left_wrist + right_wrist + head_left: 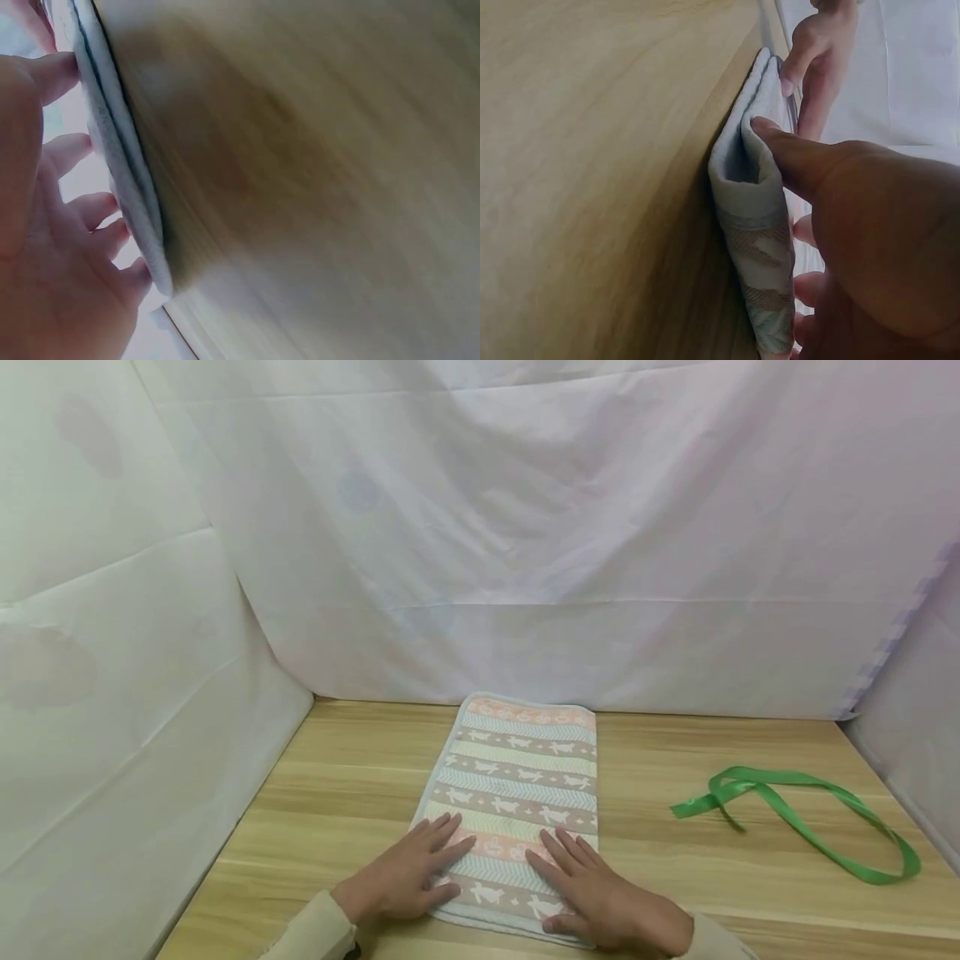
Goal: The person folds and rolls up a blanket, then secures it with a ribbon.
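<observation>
A folded towel [517, 777] with pastel stripes and white animal figures lies on the wooden table, its far end by the back cloth. My left hand [408, 868] rests on its near left part, fingers spread. On the near right part lies my right hand [596, 889], also with straight fingers. The left wrist view shows the towel's layered edge [127, 157] under the fingertips. In the right wrist view the fold [746, 202] forms a rounded loop at one side, with the thumb resting on top. Neither hand grips the towel.
A green ribbon [798, 831] lies in a loose loop on the right side of the table [322, 785]. White cloth [525, 527] hangs behind the table and along both its sides.
</observation>
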`<state>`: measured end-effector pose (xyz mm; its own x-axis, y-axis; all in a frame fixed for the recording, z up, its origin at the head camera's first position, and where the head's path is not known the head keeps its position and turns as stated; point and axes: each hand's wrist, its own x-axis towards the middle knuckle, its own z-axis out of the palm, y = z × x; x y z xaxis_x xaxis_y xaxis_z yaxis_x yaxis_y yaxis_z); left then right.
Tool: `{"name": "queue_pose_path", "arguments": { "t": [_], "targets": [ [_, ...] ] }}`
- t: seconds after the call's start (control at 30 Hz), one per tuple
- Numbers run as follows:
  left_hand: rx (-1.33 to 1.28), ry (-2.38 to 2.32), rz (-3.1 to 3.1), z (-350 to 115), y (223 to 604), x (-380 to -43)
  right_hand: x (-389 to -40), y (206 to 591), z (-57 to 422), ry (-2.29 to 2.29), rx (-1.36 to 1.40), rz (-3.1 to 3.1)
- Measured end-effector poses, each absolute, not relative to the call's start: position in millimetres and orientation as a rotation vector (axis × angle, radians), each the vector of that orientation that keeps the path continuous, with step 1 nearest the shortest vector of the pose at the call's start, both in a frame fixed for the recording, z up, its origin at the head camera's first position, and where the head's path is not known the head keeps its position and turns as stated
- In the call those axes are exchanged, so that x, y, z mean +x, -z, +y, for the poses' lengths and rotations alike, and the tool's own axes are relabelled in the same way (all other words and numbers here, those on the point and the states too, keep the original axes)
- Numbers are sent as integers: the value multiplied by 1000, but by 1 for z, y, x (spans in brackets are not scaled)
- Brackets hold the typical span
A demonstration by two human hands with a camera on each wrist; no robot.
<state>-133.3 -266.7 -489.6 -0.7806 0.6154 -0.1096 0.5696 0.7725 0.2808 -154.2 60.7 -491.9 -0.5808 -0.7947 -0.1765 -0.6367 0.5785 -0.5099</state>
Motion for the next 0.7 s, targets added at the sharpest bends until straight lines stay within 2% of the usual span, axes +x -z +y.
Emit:
{"name": "queue_pose_path", "arguments": {
  "t": [0.47, 0.7],
  "targets": [
    [994, -254, 2744, -273, 491, -134, -157, 497, 57, 597, -1312, 2479],
    [1045, -212, 2747, -269, 491, -137, -155, 500, 63, 680, -1217, 2453]
  ]
}}
